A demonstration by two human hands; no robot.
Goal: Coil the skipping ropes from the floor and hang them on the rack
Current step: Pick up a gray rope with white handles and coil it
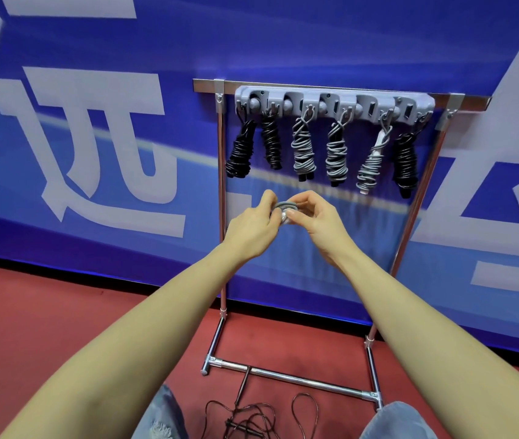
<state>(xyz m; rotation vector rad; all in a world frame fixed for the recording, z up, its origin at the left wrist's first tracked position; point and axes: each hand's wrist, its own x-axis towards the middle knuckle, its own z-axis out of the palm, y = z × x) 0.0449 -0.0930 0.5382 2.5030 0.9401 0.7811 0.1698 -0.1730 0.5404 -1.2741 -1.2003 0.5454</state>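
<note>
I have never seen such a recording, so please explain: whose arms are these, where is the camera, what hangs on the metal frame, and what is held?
There is no machine: a person works with bare hands, and the single camera sits on their head, looking forward and down. The left hand and right hand together hold a small grey rope coil. Ahead stands a metal rack with a grey hook strip; six coiled ropes hang there, three black, three grey. One dark rope lies loose on the red floor.

head view, facing rack (331, 103), seemingly close
</note>
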